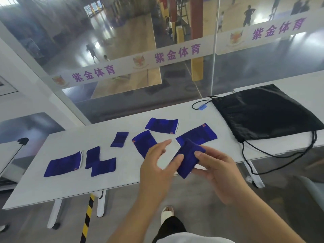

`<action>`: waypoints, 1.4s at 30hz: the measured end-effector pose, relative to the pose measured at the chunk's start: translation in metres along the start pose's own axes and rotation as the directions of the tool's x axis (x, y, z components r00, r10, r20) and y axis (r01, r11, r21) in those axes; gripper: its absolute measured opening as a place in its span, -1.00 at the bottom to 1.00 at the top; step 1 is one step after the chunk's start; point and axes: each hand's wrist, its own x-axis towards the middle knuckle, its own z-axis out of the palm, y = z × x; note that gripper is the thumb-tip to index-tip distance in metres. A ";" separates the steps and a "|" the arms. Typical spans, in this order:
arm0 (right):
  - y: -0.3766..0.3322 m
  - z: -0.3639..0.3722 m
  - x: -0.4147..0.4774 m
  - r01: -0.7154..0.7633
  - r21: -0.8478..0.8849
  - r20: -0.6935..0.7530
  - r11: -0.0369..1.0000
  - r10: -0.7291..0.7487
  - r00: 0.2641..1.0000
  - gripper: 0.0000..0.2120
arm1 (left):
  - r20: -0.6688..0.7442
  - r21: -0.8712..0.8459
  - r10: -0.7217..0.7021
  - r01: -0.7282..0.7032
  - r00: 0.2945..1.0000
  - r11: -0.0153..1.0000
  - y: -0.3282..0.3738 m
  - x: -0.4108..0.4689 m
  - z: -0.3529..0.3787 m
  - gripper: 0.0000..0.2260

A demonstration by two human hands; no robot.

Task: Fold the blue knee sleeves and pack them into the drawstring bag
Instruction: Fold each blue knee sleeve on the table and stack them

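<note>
Here I hold one folded blue knee sleeve (188, 159) between both hands, just above the near edge of the white table (70, 186). My right hand (221, 174) cups it from below and from the right, thumb pressed on its top side near the upper corner, so the sleeve is pinched between thumb and fingers. My left hand (158, 170) comes in from the left with its thumb tip touching the sleeve's left edge; its fingers are stretched out loosely, the index pointing away over the table, and they grip nothing that I can see. The other blue sleeves lie flat on the tabletop: a wide sleeve (199, 133) just behind the one I hold, a tilted sleeve (143, 142) partly hidden behind my left hand, a far sleeve with a white edge (162, 125) beyond those, a small folded piece (119, 139) further left, two overlapping pieces (100, 163) near the middle left, and a leftmost sleeve (64, 164) with a white edge beside them. The black drawstring bag (264, 113) lies flat at the far right of the table, well apart from my hands, with its cord (263, 170) looping off the table edge and a small blue tag (202, 107) on the cord at its far corner.
</note>
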 end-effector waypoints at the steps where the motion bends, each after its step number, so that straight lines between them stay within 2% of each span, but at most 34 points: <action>1: 0.000 -0.001 -0.001 0.000 -0.042 0.023 0.999 0.001 1.000 -0.74 | 0.121 -0.135 -0.150 0.166 0.981 0.977 0.000 0.006 -0.008 -0.68; 3: 0.001 -0.001 -0.001 0.000 -0.117 0.060 0.993 0.007 0.998 -0.76 | 0.337 -0.241 -0.250 0.340 0.908 0.909 -0.002 0.015 -0.024 -0.70; 5: 0.004 0.003 0.001 -0.008 -0.160 0.071 0.987 0.019 0.997 -0.77 | 0.393 -0.236 -0.257 0.367 0.883 0.900 -0.004 0.016 -0.035 -0.71; 9: 0.017 0.023 0.007 -0.060 -0.182 0.097 0.981 0.079 0.992 -0.78 | 0.336 -0.245 -0.283 0.373 0.898 0.895 -0.019 0.006 -0.051 -0.70; 12: 0.036 0.042 0.014 -0.119 -0.194 0.133 0.974 0.147 0.980 -0.73 | 0.240 -0.247 -0.341 0.397 0.909 0.884 -0.040 0.001 -0.062 -0.68; 16: 0.071 0.062 0.026 -0.204 -0.251 0.127 0.946 0.241 0.962 -0.70 | 0.134 -0.322 -0.448 0.467 0.884 0.824 -0.079 0.000 -0.075 -0.80; 19: 0.099 0.077 0.044 -0.253 -0.325 0.066 0.911 0.289 0.955 -0.78 | 0.135 -0.349 -0.490 0.504 0.861 0.790 -0.114 0.003 -0.082 -0.87; 22: 0.133 0.092 0.073 -0.290 -0.387 0.008 0.875 0.318 0.948 -0.81 | 0.197 -0.368 -0.505 0.541 0.840 0.756 -0.151 0.014 -0.094 -0.72; 26: 0.187 0.114 0.119 -0.346 -0.494 -0.106 0.798 0.340 0.934 -0.84 | 0.261 -0.237 -0.541 0.597 0.799 0.766 -0.215 0.044 -0.111 -0.62; 29: 0.223 0.129 0.154 -0.350 -0.619 -0.163 0.703 0.321 0.933 -0.75 | 0.301 -0.176 -0.567 0.629 0.767 0.757 -0.256 0.076 -0.118 -0.60; 32: 0.244 0.144 0.186 -0.352 -0.712 -0.200 0.608 0.306 0.931 -0.64 | 0.318 -0.097 -0.545 0.599 0.775 0.795 -0.288 0.111 -0.122 -0.58; 35: 0.261 0.157 0.209 -0.351 -0.740 -0.241 0.574 0.261 0.935 -0.62 | 0.340 -0.030 -0.510 0.551 0.790 0.834 -0.314 0.137 -0.126 -0.55; 38: 0.275 0.168 0.219 -0.321 -0.805 -0.241 0.499 0.220 0.945 -0.63 | 0.357 0.106 -0.411 0.401 0.839 0.910 -0.334 0.150 -0.131 -0.53; 42: 0.283 0.178 0.216 -0.120 -0.976 -0.102 0.184 0.104 0.989 -0.64 | 0.348 0.318 -0.227 0.113 0.909 0.941 -0.353 0.147 -0.136 -0.59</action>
